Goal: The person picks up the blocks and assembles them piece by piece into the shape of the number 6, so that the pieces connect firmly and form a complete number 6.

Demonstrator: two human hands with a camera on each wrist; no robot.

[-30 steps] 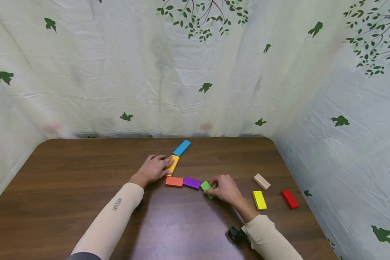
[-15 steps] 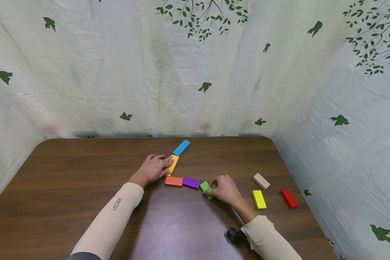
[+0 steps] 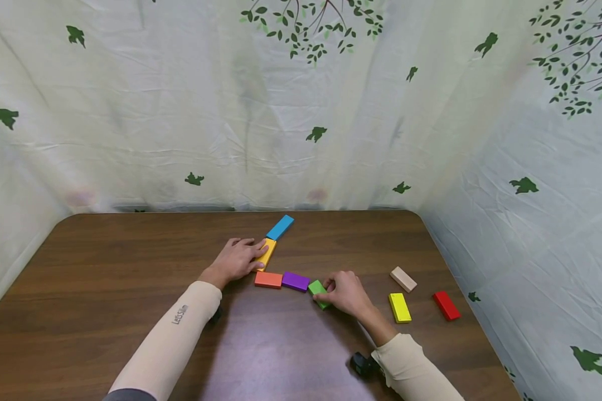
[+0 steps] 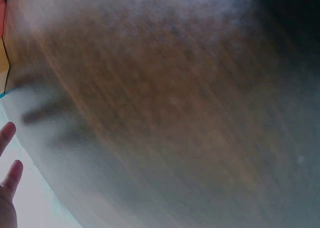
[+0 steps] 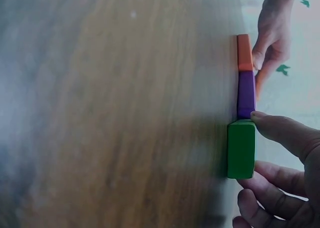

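Note:
Near the table's middle, flat wooden blocks lie end to end in a bent row: blue [image 3: 280, 227], amber [image 3: 268, 253], orange [image 3: 268, 280], purple [image 3: 296, 282] and green [image 3: 316, 288]. My left hand [image 3: 236, 260] holds the amber block between thumb and finger and covers part of it. Two of its other fingers [image 4: 12, 175] stick out above the table in the left wrist view. With thumb and fingertips my right hand [image 3: 348, 293] pinches the green block, whose end meets the purple one. In the right wrist view the thumb [image 5: 280, 129] reaches the corner between those two blocks.
To the right of my right hand lie three separate blocks: pale wood [image 3: 403, 279], yellow [image 3: 400, 308] and red [image 3: 447, 306], the red one closest to the table's right edge. A white curtain [image 3: 205, 111] with leaf prints hangs behind and beside the brown table [image 3: 130, 262].

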